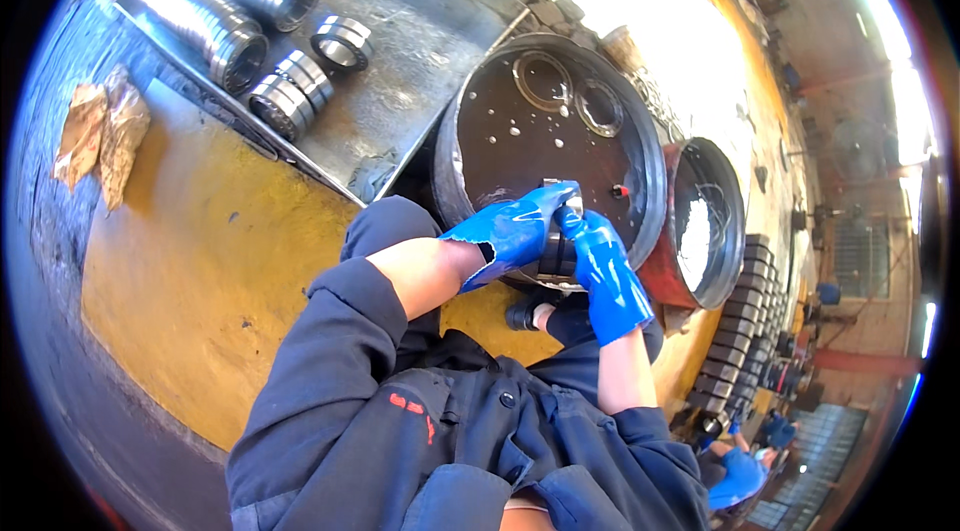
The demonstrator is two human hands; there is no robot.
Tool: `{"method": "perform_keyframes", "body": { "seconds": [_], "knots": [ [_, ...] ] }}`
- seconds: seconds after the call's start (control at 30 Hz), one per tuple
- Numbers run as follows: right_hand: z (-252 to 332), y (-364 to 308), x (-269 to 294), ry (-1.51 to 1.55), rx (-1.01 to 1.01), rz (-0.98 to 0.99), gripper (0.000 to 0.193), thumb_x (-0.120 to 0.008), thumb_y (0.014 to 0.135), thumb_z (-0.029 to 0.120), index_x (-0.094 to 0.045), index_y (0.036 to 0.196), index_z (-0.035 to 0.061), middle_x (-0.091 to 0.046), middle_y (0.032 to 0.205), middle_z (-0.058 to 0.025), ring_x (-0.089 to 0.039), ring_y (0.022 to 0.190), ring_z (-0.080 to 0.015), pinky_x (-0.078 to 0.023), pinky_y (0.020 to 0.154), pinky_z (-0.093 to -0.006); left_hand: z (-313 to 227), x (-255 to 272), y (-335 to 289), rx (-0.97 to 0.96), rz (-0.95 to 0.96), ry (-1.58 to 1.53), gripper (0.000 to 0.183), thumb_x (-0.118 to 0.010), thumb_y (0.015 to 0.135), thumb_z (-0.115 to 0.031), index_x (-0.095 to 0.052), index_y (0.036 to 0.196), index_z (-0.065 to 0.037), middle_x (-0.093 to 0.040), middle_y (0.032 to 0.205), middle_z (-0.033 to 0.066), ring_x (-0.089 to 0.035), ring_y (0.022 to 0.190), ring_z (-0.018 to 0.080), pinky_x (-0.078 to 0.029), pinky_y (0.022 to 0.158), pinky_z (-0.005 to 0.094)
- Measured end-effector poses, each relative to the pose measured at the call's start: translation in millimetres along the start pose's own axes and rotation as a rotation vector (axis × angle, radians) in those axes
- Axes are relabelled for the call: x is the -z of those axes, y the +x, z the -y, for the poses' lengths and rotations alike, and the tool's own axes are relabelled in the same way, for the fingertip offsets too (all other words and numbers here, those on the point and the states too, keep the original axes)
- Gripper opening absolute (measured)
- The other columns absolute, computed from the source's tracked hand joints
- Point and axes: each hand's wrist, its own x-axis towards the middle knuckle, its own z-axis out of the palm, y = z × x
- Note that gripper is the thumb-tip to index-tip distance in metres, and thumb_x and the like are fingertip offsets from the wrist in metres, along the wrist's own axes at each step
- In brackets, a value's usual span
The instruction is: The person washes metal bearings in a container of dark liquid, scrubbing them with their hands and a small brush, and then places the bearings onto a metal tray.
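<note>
Both hands wear blue rubber gloves and meet over the near side of a round tub (pixel 449 159) of dark liquid. My left hand (pixel 520 229) reaches in from the left, its fingers closed around shiny metal rings (pixel 556 257) at the near rim. My right hand (pixel 606 266) grips the same rings from the right, fingers bent toward the left glove. The gloves cover much of the rings, so how many there are cannot be told. Two thin rings (pixel 543 81) lie at the tub's far side, and a small red object (pixel 620 192) is near its right wall.
A metal-topped table (pixel 400 41) at the upper left bears short ring stacks (pixel 291 94) and long ring rows (pixel 200 28). A red drum (pixel 668 266) adjoins the tub on the right. Brown paper (pixel 122 136) lies left. Stacked dark parts (pixel 740 316) and a co-worker (pixel 738 476) are farther right.
</note>
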Motion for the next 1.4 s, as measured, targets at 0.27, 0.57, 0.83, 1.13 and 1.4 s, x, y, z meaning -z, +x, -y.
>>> {"method": "perform_keyframes", "body": {
  "seconds": [0.27,0.57,0.83,1.13,1.4],
  "knots": [
    [136.6,70.7,-17.9,-0.097,0.389,0.127,0.068,-0.062,0.104,0.061,-0.072,0.127,-0.0018,-0.078,0.111,-0.0181,-0.072,0.101,-0.0308,-0.054,0.091,-0.0435,-82.4,84.2,14.3,-0.448,-0.296,-0.401,0.042,-0.05,0.114,-0.04,-0.073,0.113,-0.004,-0.076,0.105,0.0109,-0.076,0.094,0.0216,-0.062,0.091,0.0393],
    [254.0,161.5,-111.5,0.078,0.605,0.591,0.071,-0.051,0.108,0.065,-0.073,0.131,0.0016,-0.078,0.115,-0.0152,-0.072,0.104,-0.0248,-0.054,0.092,-0.0395,-176.5,116.4,-62.7,-0.693,-0.451,-0.355,0.032,-0.052,0.114,-0.034,-0.068,0.12,-0.007,-0.073,0.111,0.0085,-0.074,0.101,0.0225,-0.061,0.094,0.0386],
    [224.4,231.6,-217.0,-0.112,0.603,0.494,0.064,-0.06,0.103,0.061,-0.08,0.111,0.0003,-0.078,0.092,-0.0147,-0.069,0.085,-0.0249,-0.051,0.079,-0.0415,-72.8,292.8,7.1,-0.672,-0.887,-0.271,0.031,-0.056,0.111,-0.034,-0.07,0.119,-0.007,-0.075,0.107,0.0101,-0.074,0.098,0.0255,-0.059,0.092,0.0411],
    [206.5,303.8,-277.4,0.134,0.271,0.884,0.048,-0.062,0.106,0.043,-0.078,0.117,-0.0007,-0.079,0.108,-0.0136,-0.074,0.096,-0.0246,-0.055,0.084,-0.0379,-57.7,339.0,34.6,-0.664,-0.9,-0.663,0.029,-0.068,0.106,-0.033,-0.071,0.117,-0.005,-0.076,0.108,0.0118,-0.074,0.098,0.0294,-0.059,0.095,0.0461],
    [236.2,272.8,-221.2,0.14,0.937,0.312,0.018,-0.066,0.095,0.02,-0.077,0.094,0.0046,-0.072,0.081,-0.0112,-0.068,0.075,-0.0212,-0.053,0.068,-0.0434,-63.6,296.6,-6.7,-0.576,-0.801,-0.422,0.043,-0.051,0.112,-0.021,-0.048,0.152,-0.004,-0.053,0.151,0.0165,-0.052,0.138,0.0305,-0.04,0.12,0.0444]
  ]
}}
